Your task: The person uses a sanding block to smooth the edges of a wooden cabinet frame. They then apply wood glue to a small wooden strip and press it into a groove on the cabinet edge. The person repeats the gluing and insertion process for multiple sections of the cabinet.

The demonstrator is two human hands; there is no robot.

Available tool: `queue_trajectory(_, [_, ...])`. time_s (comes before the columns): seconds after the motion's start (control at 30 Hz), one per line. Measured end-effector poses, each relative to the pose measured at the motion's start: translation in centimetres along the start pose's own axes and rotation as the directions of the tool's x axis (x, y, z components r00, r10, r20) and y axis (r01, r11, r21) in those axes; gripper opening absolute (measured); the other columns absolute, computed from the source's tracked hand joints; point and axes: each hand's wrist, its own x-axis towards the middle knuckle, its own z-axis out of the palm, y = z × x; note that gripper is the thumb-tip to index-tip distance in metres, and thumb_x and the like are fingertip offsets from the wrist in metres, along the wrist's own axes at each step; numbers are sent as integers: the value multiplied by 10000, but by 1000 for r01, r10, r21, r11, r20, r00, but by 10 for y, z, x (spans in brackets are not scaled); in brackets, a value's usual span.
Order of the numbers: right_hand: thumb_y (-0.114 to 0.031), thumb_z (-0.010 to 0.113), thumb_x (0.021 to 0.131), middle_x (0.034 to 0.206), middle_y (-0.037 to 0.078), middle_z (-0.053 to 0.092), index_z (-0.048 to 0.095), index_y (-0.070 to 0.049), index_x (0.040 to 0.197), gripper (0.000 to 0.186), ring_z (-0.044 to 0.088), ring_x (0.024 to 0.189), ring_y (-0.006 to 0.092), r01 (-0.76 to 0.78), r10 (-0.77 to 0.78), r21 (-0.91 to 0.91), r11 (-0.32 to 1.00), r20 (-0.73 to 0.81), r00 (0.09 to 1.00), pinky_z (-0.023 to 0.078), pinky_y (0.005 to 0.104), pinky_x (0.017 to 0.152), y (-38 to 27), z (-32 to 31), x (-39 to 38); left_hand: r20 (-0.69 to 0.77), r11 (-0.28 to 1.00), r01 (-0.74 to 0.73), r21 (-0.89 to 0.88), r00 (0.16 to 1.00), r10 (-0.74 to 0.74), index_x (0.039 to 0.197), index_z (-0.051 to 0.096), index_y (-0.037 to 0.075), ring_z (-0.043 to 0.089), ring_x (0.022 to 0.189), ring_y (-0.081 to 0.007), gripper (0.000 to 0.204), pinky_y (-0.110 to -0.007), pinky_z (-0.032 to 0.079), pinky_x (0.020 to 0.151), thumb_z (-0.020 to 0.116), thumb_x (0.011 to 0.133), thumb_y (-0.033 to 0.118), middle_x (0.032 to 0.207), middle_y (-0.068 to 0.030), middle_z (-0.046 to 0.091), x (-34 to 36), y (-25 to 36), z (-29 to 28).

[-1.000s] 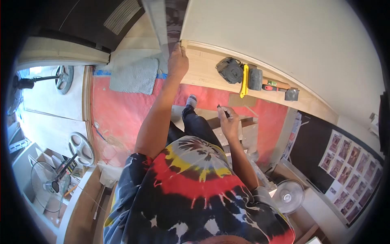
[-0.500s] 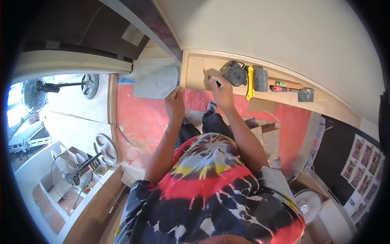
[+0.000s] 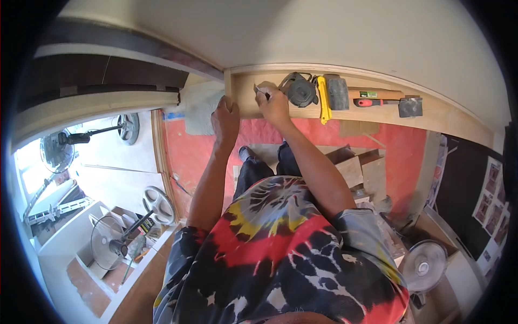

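Right hand (image 3: 276, 109) pinches a dark piece (image 3: 257, 88) over the tray, left hand (image 3: 226, 120) at the end wall

And look at the pairing: thumb and fingers of the right hand close together on that small dark piece, much of it hidden in the grip. Its showing tip leans away from the palm and leftward, towards the end wall (image 3: 227, 83). That's the relation to watch, end wall just left of the right hand, with bare wood between. Nearer to it is the left hand, fingers curled with little gap, touching its near end; whether they truly clamp it, I cannot tell.

Now the tray (image 3: 245, 96) itself, pale, long and narrow! It lies under the right hand's fingers, and its long axis runs off to that hand's right. Just beside the hand on that side sits a black tape measure, by the look of it (image 3: 300, 92); next comes a yellow cutter (image 3: 324, 100), lying crosswise, its near end poking past the tray's edge. Further right, a mallet (image 3: 338, 93), handle pointing away from the hand, and a red-handled tool (image 3: 367, 102) alongside, lying lengthwise.

Well below and left of the left hand, a white box (image 3: 52, 265) holds assorted clutter, a fan (image 3: 117, 247) showing over it. Below and right of the right hand, cardboard boxes (image 3: 349, 171); contents, can't tell.
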Motion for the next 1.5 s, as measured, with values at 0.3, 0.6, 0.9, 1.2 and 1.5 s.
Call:
queue_trajectory(0.3, [-187,614,863,751,183,662,682,-35,901,171,664,699,328,46,-47,-30,999,-30,998,518,396,678,5,-4,-5,-70,996,36,82,997,-30,874,703,24,647,847,-437,324,-496,488,786,572,837,319,875,-259,668,68,25,12])
queue_trajectory(0.6, [-217,586,850,872,192,674,677,-55,953,212,652,826,387,-63,56,-127,990,-58,997,513,454,749,-4,1,1,72,958,-139,252,990,125,856,673,5,652,803,-428,313,-464,520,697,605,866,310,798,-238,666,35,13,-5])
queue_trajectory(0.9, [-77,569,878,1118,223,610,599,0,1128,263,585,1026,388,312,-328,-104,944,-231,916,480,444,847,-13,2,-10,344,919,335,-208,904,-252,1159,618,-59,693,762,-192,375,-303,549,651,647,857,161,872,-149,712,-50,-39,-40])
queue_trajectory(1.2, [-40,582,856,1273,289,481,450,79,1295,474,477,1160,465,82,-76,206,975,-37,996,405,473,983,-30,67,-79,535,896,278,347,726,-432,1119,656,-6,687,902,-285,394,-387,510,780,629,875,301,951,-185,706,-108,-75,-64])
queue_trajectory(1.5, [9,547,867,1357,249,421,424,70,1317,471,430,1217,424,80,-64,94,992,-168,984,380,470,1005,-41,83,-31,612,955,166,248,737,-287,1186,616,-19,672,1008,-300,374,-376,522,847,642,875,187,1117,-218,664,-140,-87,-55])
